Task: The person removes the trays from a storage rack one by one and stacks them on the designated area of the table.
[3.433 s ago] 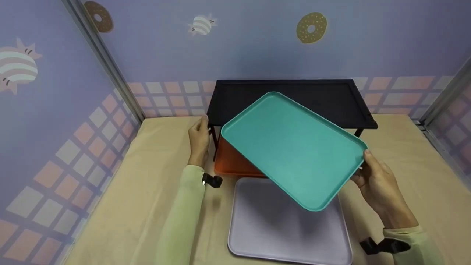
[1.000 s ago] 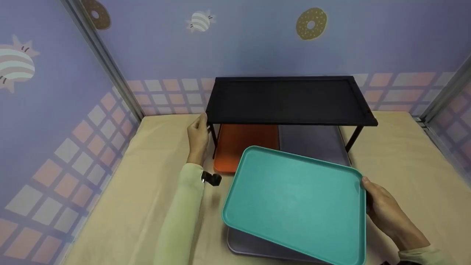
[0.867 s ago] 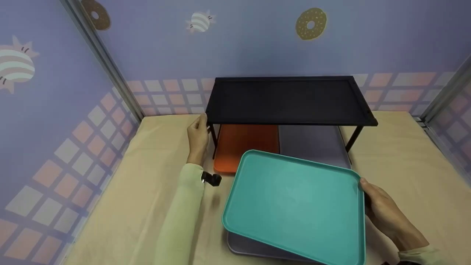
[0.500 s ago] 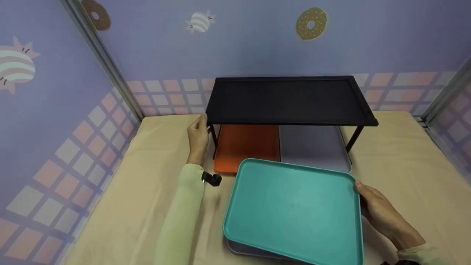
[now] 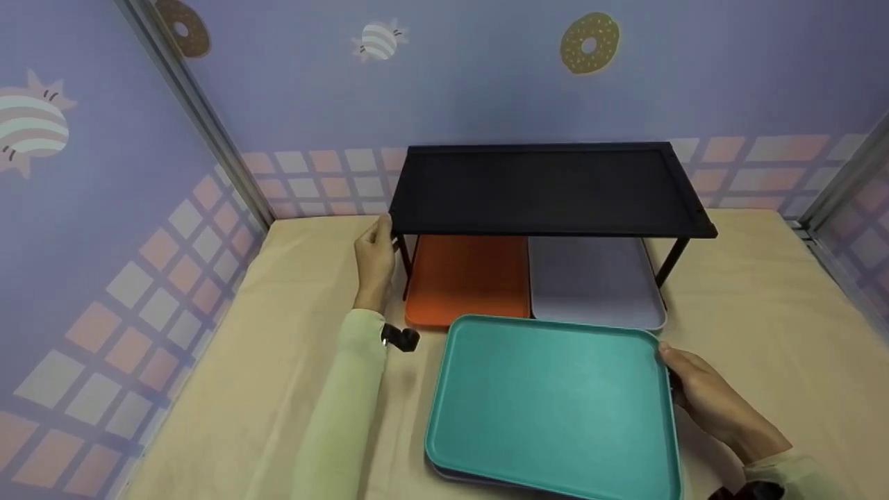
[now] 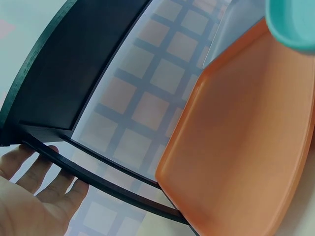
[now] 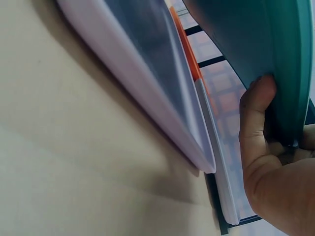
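We are looking into a small recording booth. A blue-violet far wall, a left wall and a right wall are enclosing it, with metal posts framing the far corners. Printed doughnuts, printed candies and pink-and-white printed tiles are decorating these walls like a stage set. Pale cloth is lying between them, and a black wrist camera is sitting at a left cuff. Along the dim right edge, a metal rail is probably running.
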Motion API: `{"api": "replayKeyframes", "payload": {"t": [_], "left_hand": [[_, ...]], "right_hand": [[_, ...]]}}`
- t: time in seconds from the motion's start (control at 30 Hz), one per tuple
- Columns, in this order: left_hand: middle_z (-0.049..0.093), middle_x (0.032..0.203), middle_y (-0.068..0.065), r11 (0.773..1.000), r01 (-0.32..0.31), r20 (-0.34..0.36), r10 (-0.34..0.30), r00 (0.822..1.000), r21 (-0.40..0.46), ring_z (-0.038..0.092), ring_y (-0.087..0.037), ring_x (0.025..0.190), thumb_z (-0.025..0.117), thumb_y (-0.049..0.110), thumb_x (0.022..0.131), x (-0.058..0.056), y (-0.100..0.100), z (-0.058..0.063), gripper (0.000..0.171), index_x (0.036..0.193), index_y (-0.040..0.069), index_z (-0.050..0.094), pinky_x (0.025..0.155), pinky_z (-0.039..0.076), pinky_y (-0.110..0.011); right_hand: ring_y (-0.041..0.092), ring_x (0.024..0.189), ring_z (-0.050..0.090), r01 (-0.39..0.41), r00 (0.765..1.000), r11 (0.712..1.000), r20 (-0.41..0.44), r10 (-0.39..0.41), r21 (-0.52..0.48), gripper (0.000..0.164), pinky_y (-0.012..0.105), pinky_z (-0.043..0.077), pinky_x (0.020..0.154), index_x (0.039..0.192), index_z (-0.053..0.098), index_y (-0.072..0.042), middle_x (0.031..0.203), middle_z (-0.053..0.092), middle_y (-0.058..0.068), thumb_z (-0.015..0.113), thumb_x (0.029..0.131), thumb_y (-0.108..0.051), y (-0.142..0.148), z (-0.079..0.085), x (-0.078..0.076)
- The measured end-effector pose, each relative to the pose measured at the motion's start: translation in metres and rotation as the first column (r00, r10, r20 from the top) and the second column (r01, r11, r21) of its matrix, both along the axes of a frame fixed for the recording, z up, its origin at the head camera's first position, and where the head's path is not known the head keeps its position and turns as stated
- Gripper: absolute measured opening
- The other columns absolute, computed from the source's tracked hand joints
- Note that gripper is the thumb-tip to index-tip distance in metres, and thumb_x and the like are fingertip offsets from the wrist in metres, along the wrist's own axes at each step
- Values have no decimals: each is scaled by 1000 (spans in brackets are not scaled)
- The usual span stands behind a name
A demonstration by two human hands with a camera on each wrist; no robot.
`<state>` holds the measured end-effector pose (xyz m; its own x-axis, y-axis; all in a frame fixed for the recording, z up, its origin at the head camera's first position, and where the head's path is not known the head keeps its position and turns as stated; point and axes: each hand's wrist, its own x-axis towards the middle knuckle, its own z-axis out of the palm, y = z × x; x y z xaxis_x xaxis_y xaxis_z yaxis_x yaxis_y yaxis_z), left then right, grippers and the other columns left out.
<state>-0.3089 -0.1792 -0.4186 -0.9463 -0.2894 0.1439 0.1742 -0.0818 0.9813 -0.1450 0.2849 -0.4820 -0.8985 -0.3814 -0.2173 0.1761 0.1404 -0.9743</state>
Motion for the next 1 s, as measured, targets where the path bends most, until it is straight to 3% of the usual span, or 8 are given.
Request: {"api": "replayKeyframes", "payload": {"t": [0.07, 0.17, 0.3, 0.47, 0.57, 0.67, 0.77, 1.0], "left_hand": [[56, 148, -15, 1000, 6, 6, -6, 1000, -5, 57, -29, 134, 46, 31, 111, 1, -1, 0, 43, 140, 2, 60, 111, 48, -39], [55, 149, -14, 1000, 12, 15, -12, 1000, -10, 55, -29, 136, 45, 32, 111, 2, -1, 1, 44, 142, 3, 58, 111, 48, -38], [55, 149, -14, 1000, 13, 20, -13, 1000, 0, 55, -28, 136, 45, 32, 111, 2, 0, 2, 44, 142, 3, 58, 111, 48, -38], [56, 147, -16, 1000, 13, 16, -13, 1000, 16, 56, -29, 135, 45, 31, 111, 2, 1, 2, 44, 141, 1, 58, 111, 48, -38], [56, 148, -16, 1000, 14, 10, -14, 1000, 9, 55, -30, 136, 45, 30, 111, 2, 1, 2, 44, 142, 1, 57, 112, 48, -39], [55, 148, -17, 1000, 12, 5, -12, 1000, 10, 55, -31, 136, 45, 30, 111, 2, 0, 2, 44, 142, 0, 57, 112, 47, -39], [56, 147, -17, 1000, 7, 3, -7, 1000, 8, 55, -31, 135, 45, 30, 111, 2, 0, 2, 44, 142, 0, 57, 112, 47, -39], [57, 146, -17, 1000, 6, -4, -6, 1000, -21, 56, -31, 135, 45, 31, 111, 2, 0, 0, 44, 141, 1, 58, 112, 47, -39]], "right_hand": [[8, 115, 58, -8, 1000, 1000, -6, 8, 8, 68, 24, 51, 98, 142, 40, 9, 128, 56, 4, 25, 112, -50, 0, -1, -1], [9, 119, 57, -12, 1000, 1000, 1, 12, 28, 71, 24, 51, 99, 148, 34, 9, 136, 53, 11, 26, 111, -51, -1, -3, -3], [17, 140, 43, 1, 999, 998, 38, -4, 66, 79, 19, 44, 105, 157, 17, 9, 159, 31, 25, 26, 111, -54, -1, -5, -5], [32, 149, 27, -9, 997, 996, 76, 2, 87, 84, 18, 41, 107, 158, 8, 11, 164, 17, 29, 25, 110, -55, -1, -8, -6], [36, 151, 21, -17, 996, 995, 88, 9, 95, 84, 26, 37, 114, 157, 6, 12, 165, 12, 30, 25, 111, -54, -1, -10, -6], [40, 153, 11, -16, 996, 994, 91, 6, 109, 83, 44, 25, 124, 157, 3, 12, 167, 5, 30, 25, 111, -53, -2, -10, -7], [48, 152, 13, 0, 997, 989, 82, -12, 145, 83, 61, 20, 123, 157, 2, 13, 165, 6, 35, 26, 111, -52, -4, -10, -8], [53, 151, 16, 18, 998, 978, 54, -30, 208, 82, 66, 21, 120, 156, 5, 14, 162, 11, 38, 29, 111, -51, -6, -6, -8]]}}
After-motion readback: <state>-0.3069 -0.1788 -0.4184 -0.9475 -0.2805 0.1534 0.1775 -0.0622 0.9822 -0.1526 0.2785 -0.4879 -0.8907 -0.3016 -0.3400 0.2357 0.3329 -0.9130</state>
